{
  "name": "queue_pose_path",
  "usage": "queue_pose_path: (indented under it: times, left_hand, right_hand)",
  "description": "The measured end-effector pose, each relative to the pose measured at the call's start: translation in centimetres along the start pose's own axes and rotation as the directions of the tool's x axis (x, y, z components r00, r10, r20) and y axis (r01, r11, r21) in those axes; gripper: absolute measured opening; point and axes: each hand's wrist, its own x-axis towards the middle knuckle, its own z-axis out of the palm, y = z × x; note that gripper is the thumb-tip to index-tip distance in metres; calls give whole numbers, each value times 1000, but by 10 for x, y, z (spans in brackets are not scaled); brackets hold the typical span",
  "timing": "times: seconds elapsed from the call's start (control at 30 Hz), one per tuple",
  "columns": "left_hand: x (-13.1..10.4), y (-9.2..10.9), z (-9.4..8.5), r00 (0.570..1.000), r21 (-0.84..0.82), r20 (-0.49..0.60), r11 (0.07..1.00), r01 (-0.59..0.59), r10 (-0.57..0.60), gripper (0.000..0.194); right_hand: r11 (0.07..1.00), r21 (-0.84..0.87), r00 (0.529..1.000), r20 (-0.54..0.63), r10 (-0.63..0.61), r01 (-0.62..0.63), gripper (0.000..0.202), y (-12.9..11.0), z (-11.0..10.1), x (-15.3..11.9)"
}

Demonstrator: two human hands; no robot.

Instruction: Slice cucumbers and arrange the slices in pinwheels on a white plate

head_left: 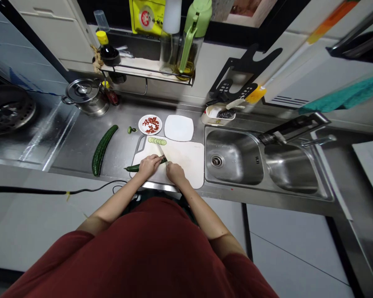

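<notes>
A white cutting board [189, 159] lies on the steel counter. On its left half my left hand [149, 166] is closed over a dark green cucumber [132, 168], whose tail end sticks out to the left. My right hand [175, 173] is wrapped round the handle of a knife [161, 152]; the blade points up and left, beside the cucumber's cut end. Several pale green slices [157, 141] lie in a row near the board's top edge. Behind the board are a round plate [141, 125] with chopped red bits and a bare white square plate [178, 128].
A whole cucumber [102, 150] and small green end pieces [132, 130] lie left of the board. At the back left stands a lidded pot [90, 99]. The double sink [234, 157] adjoins the board's right side. A bottle shelf [143, 68] hangs above the counter.
</notes>
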Motion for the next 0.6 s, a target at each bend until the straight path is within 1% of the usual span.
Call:
queue_pose_path:
  times: [0.17,0.27,0.4,0.6]
  left_hand:
    - [0,-4,4,999,-2,-24,1000,-22,22,34]
    - [0,-4,5,999,4,-24,1000,-26,26,33]
    - [0,-2,4,1000,12,-7,999,-30,30,33]
    - [-1,-1,5,999,13,-17,999,-32,33,33]
  right_hand:
    - [1000,0,1000,25,8,-8,32,8,6,-15]
    - [1000,3,1000,20,1,-1,30,11,8,-20]
    - [1000,-2,1000,11,5,-5,31,10,7,-15]
    - [1000,2,1000,-2,3,-3,32,3,7,0]
